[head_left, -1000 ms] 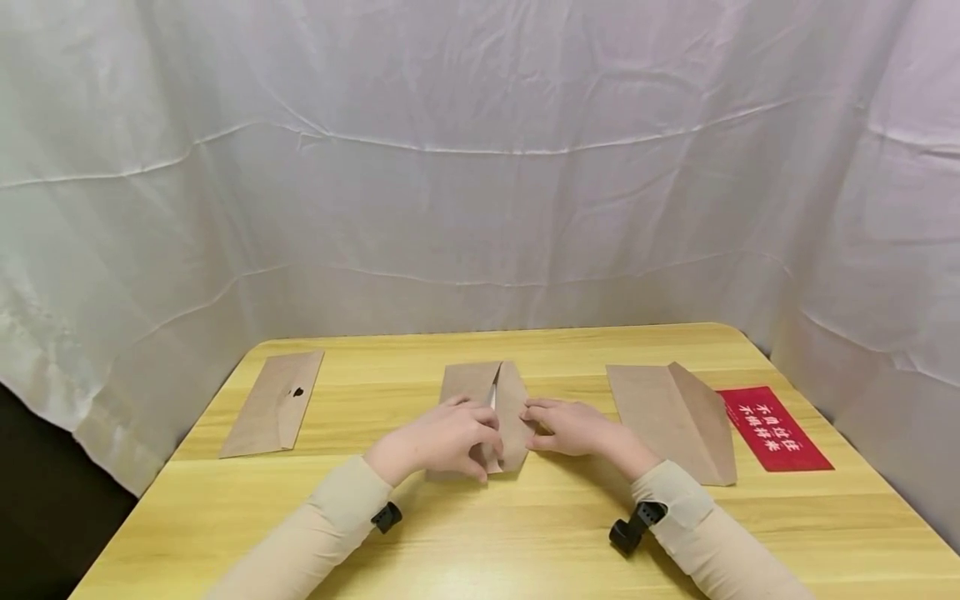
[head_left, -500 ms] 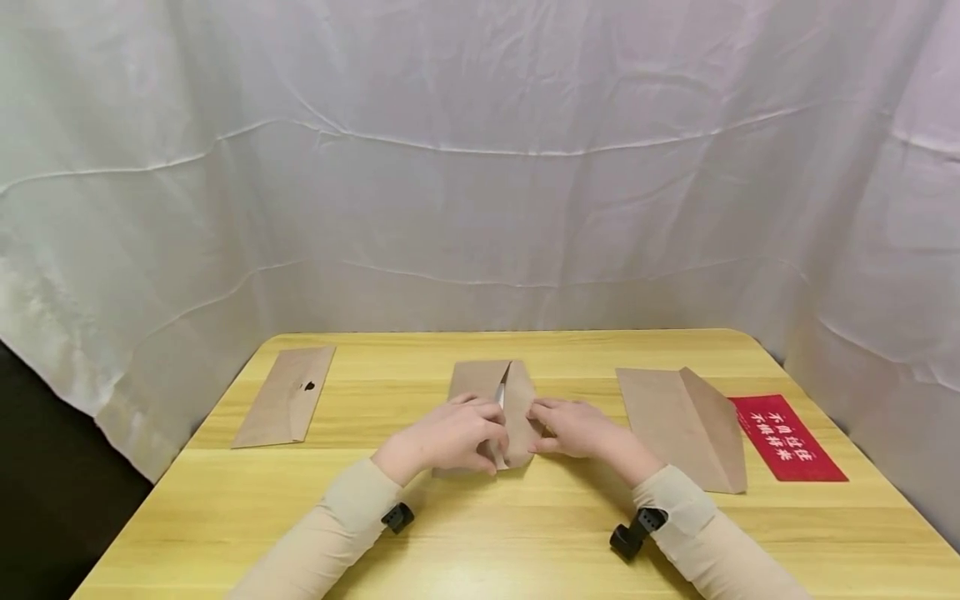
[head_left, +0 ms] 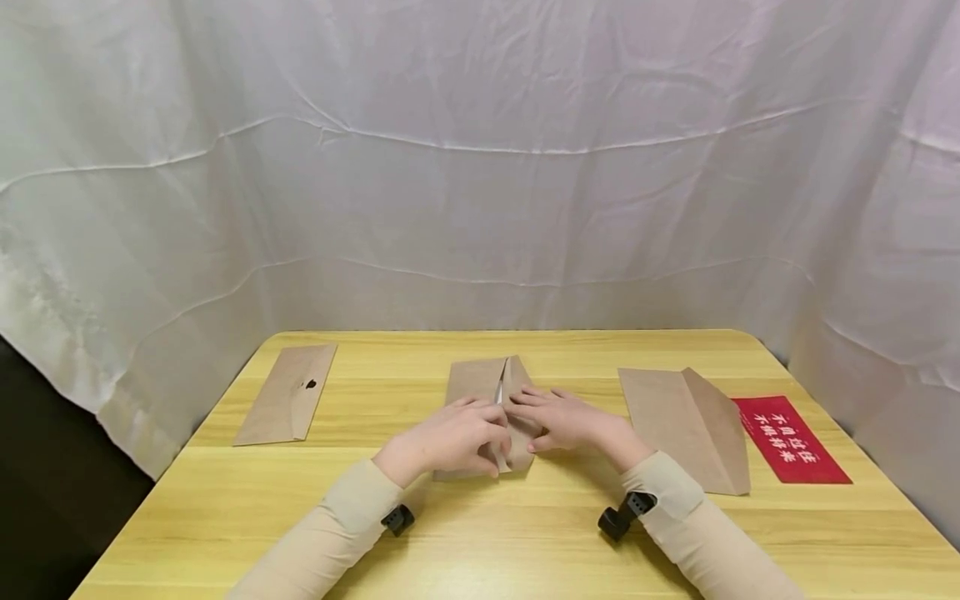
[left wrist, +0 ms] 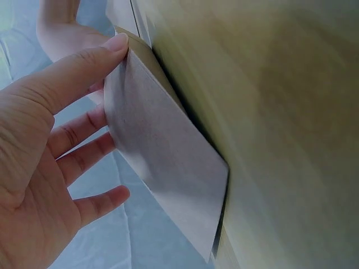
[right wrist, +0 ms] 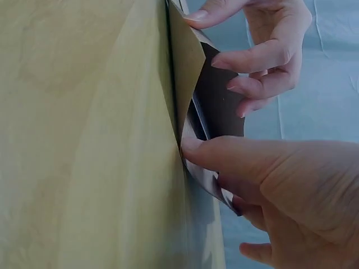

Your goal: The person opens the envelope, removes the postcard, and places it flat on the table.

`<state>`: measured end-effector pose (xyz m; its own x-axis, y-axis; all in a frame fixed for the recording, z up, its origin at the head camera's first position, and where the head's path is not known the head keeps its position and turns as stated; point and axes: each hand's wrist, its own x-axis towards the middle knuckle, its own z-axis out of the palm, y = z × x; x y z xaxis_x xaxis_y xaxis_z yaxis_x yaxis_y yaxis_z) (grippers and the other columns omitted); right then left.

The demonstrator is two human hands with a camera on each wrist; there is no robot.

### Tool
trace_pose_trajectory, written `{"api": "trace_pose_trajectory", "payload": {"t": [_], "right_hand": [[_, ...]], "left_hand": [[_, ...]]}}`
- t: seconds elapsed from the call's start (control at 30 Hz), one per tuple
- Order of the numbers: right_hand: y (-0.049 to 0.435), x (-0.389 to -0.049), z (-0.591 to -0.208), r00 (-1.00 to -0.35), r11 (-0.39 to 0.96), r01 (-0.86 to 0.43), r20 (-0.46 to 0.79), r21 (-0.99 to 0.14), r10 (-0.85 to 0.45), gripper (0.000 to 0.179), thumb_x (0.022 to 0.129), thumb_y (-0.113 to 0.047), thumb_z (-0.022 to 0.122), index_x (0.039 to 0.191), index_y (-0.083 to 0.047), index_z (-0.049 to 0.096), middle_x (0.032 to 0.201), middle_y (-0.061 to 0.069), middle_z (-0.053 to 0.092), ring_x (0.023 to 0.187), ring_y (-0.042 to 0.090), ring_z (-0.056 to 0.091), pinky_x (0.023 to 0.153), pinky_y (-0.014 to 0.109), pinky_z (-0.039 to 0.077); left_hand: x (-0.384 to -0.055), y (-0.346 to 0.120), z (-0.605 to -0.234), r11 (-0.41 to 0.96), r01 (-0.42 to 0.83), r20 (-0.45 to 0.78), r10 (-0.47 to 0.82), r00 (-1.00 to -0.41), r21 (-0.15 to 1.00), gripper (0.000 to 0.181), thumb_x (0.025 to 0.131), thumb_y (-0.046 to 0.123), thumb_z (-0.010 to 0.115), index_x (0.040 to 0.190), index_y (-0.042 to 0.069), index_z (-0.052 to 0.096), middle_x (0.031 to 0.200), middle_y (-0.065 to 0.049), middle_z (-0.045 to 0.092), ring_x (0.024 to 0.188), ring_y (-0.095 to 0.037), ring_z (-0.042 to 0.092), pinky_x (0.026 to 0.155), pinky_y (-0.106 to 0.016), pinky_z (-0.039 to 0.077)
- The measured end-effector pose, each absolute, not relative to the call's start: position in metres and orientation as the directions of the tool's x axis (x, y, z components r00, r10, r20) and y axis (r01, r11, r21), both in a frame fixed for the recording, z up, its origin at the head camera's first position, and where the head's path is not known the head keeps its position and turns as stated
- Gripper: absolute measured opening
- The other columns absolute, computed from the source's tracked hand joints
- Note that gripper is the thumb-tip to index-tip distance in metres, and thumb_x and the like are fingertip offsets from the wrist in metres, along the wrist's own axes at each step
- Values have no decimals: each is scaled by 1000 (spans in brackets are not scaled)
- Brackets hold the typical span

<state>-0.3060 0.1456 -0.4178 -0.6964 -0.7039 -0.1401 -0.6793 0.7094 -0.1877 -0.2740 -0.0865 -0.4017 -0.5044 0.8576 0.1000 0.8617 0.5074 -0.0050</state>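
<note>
Left forearm (head_left: 318, 525) and right forearm (head_left: 716, 529), sleeved, angle inward | left hand (head_left: 453, 437) pinches, thumb (left wrist: 84, 70) extended, lower fingers (left wrist: 101, 204) spread | right hand (head_left: 566, 423) pinches opposite, palm down, fingers reaching leftward

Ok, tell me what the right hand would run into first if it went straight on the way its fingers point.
Most likely the left hand, facing it across the middle envelope, which the right hand touches. How their heights compare is unclear.

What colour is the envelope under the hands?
The envelope is light brown; the head view shows it best.
</note>
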Motion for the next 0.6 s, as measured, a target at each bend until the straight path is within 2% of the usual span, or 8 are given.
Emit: {"api": "trace_pose_trajectory", "payload": {"t": [0.1, 0.23, 0.4, 0.6], "right_hand": [[141, -306, -420, -674, 695, -688, -172, -207, -718, 76, 89, -31, 65, 154, -15, 30, 161, 12, 26, 151, 34, 18, 116, 65, 19], [136, -303, -423, -657, 689, -694, -206, -208, -725, 83, 80, -24, 65, 154, -13, 29, 162, 11, 22, 151, 35, 14, 117, 64, 17], [133, -300, -420, -673, 704, -684, -207, -194, -711, 78, 80, -19, 67, 152, -14, 35, 162, 10, 24, 151, 35, 14, 117, 64, 17], [133, -299, -419, -669, 695, -690, -190, -200, -719, 78, 80, -21, 68, 151, -13, 37, 161, 10, 26, 151, 36, 16, 116, 65, 17]], "left_hand": [[-274, -87, -402, 512, 859, 94, 855, -509, -2, 24, 79, 44, 77, 98, 31, 69, 118, 7, 61, 119, -15, 55, 114, -49, 36], [-274, -87, -403, 520, 854, 91, 850, -519, 9, 25, 79, 44, 77, 99, 32, 69, 120, 8, 61, 121, -14, 54, 114, -46, 36], [-275, -87, -403, 528, 849, 87, 845, -528, 19, 25, 79, 45, 77, 99, 32, 69, 121, 9, 60, 122, -13, 53, 114, -45, 37], [-273, -88, -402, 527, 849, 88, 845, -527, 32, 26, 79, 44, 77, 99, 30, 69, 122, 7, 61, 122, -14, 54, 114, -46, 36]]}}
